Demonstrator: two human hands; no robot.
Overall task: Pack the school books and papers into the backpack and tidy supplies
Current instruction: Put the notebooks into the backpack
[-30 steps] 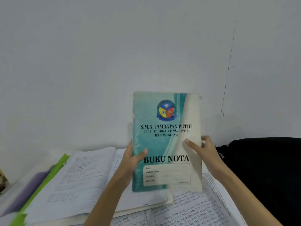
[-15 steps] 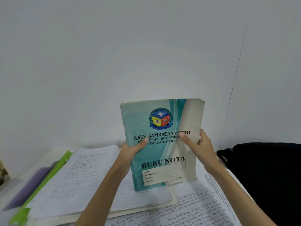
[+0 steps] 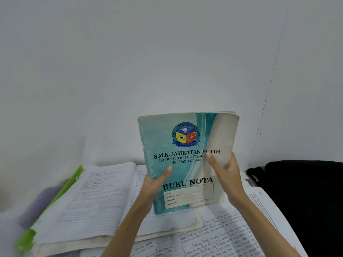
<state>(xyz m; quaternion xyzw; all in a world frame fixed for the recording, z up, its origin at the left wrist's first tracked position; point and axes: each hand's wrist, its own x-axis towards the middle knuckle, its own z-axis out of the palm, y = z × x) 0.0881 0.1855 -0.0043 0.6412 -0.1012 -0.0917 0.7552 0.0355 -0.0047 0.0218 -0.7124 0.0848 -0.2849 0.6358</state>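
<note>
2 hands hold the thin teal paper notebook upright over open books: left hand and right hand pinch its sides, probably to carry it to the black cloth backpack on the right.

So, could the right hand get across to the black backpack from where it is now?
Probably yes. The right hand grips the notebook at its right edge, and the black backpack lies just to its right with nothing between them. Whether the backpack is open cannot be told.

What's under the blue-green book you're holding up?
Under the teal paper notebook lies an open lined exercise book with handwriting, over more written sheets. The notebook hides part of its right page.
</note>
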